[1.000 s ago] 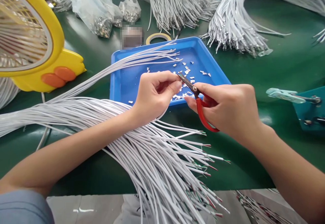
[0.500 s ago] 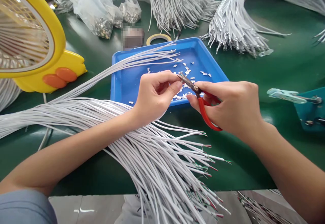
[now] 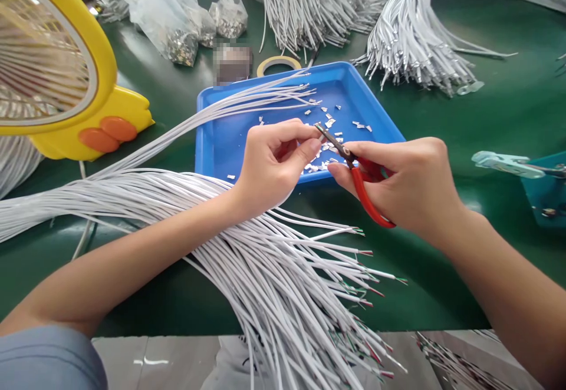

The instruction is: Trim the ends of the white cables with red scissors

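My left hand [image 3: 272, 163] is closed in a pinch over the blue tray [image 3: 221, 142], its fingertips meeting the tips of the red-handled scissors [image 3: 354, 172]. What it pinches is too small to make out. My right hand [image 3: 407, 184] grips the scissors, blades pointing up-left at the left fingertips. A large bundle of white cables [image 3: 247, 248] runs under my left forearm, with stripped coloured ends fanning toward the table's near edge. A few white cables [image 3: 247, 100] lie across the tray, which also holds several small white offcuts [image 3: 329, 122].
A yellow duck-shaped fan [image 3: 66, 89] stands at the left. Plastic bags of small metal parts [image 3: 181, 42], a tape roll [image 3: 278, 63] and more white cable bundles [image 3: 411, 42] lie at the back. A teal clamp fixture [image 3: 530, 172] sits at the right on the green table [image 3: 486, 107].
Both hands and the scissors have stayed nearly where they were; the right hand has drifted slightly right and the view has shifted a little.
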`<state>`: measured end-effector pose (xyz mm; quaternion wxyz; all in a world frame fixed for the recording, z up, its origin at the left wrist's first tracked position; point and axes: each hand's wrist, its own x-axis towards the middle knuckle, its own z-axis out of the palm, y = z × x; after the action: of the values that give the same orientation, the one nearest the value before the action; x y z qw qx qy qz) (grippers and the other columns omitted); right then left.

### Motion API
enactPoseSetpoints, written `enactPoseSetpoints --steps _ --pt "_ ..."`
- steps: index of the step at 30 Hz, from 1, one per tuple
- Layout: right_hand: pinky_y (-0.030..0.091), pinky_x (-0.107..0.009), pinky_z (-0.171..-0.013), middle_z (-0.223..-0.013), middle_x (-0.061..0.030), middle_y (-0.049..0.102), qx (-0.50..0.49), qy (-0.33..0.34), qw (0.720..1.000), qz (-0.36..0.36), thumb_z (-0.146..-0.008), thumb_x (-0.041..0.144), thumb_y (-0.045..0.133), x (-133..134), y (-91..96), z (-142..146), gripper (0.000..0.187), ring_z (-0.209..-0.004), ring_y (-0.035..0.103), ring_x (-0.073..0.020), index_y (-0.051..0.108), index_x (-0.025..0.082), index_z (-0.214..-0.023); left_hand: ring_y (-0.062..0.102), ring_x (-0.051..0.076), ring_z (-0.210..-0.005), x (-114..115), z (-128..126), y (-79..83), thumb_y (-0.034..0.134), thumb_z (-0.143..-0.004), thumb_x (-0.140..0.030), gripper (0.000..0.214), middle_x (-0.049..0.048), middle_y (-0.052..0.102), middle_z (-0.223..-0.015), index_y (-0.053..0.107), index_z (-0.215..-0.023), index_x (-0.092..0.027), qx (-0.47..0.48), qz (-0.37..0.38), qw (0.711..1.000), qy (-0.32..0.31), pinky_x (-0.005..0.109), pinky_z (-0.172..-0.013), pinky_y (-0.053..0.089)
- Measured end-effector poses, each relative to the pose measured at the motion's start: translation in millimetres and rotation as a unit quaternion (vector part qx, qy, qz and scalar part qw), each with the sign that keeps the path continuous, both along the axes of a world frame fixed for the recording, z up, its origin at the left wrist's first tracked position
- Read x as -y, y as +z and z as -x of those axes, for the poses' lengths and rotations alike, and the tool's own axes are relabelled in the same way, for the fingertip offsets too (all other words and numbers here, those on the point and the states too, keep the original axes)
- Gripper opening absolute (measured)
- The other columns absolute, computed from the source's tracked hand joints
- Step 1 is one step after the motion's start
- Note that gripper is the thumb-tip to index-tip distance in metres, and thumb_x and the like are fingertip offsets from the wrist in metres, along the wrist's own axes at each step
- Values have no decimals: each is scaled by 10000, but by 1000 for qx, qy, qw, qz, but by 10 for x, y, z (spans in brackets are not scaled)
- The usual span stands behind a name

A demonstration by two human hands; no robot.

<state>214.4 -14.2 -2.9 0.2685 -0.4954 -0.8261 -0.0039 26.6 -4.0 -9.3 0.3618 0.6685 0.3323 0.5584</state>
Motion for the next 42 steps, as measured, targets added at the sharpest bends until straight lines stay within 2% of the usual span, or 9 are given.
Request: enactPoseSetpoints --steps 4,12,17,21,25,29,32,36,42 --pt "250 -283 -522 -457 10 498 13 -8 1000 -18 -828 463 603 -4 -10 -11 292 -437 328 -105 767 222 -822 516 77 -594 -7 2 -8 613 -807 -52 144 11 615 -648 715 -741 -128 3 -14 1000 -4 200 -508 416" --pt "171 -272 -502 -445 -2 493 114 -41 989 -90 -862 441 550 51 12 32 307 -457 342 -122 745 217 -784 527 67 -584 -11 -2 -17 611 -801 -48 148 5 620 -629 699 -706 -119 -5 -17 1000 5 180 -508 433" --pt "179 -267 -476 -408 16 460 109 -30 987 -115 -854 429 571 70 -30 38 289 -432 305 -117 732 208 -763 522 66 -577 -4 -3 -17 622 -800 -61 134 2 617 -625 698 -707 -119 -7 -5 1000 13 182 -505 443" --pt "222 -263 -463 -423 29 469 39 -15 994 -98 -883 422 582 41 -91 33 299 -423 268 -95 734 189 -772 558 70 -601 -9 -2 -13 631 -809 -79 114 8 655 -660 718 -753 -126 -6 -18 1000 17 183 -528 469" --pt "292 -261 -478 -497 10 569 -36 -45 990 -128 -875 384 611 10 -91 38 245 -440 400 -100 743 181 -839 595 73 -622 -13 3 -12 641 -825 -115 94 17 700 -703 726 -790 -133 -16 -41 999 21 180 -549 497" --pt "428 -254 -572 -701 -36 706 -105 -17 985 -136 -818 259 651 17 -17 55 140 -586 594 -130 717 155 -886 603 67 -614 -4 7 -6 639 -837 -131 88 18 717 -734 723 -810 -135 -18 -43 999 15 170 -543 505" --pt "478 -217 -594 -677 -8 684 -159 -3 979 -127 -785 177 656 29 13 64 111 -557 575 -95 694 148 -886 621 70 -641 6 8 4 637 -837 -117 89 25 723 -747 724 -818 -126 -15 -44 999 4 163 -561 519" --pt "471 -206 -552 -636 22 670 -135 30 979 -147 -781 179 679 21 -26 60 76 -522 575 -83 697 167 -854 617 72 -643 8 7 8 624 -845 -102 113 24 712 -740 730 -828 -140 -18 -43 999 -14 152 -535 505" --pt "481 -284 -578 -706 -30 728 -62 14 988 -144 -806 216 658 -3 -110 46 178 -634 681 -184 755 174 -950 570 71 -601 -19 6 -22 623 -857 -115 127 14 655 -701 733 -829 -170 2 -48 999 -17 177 -530 494"
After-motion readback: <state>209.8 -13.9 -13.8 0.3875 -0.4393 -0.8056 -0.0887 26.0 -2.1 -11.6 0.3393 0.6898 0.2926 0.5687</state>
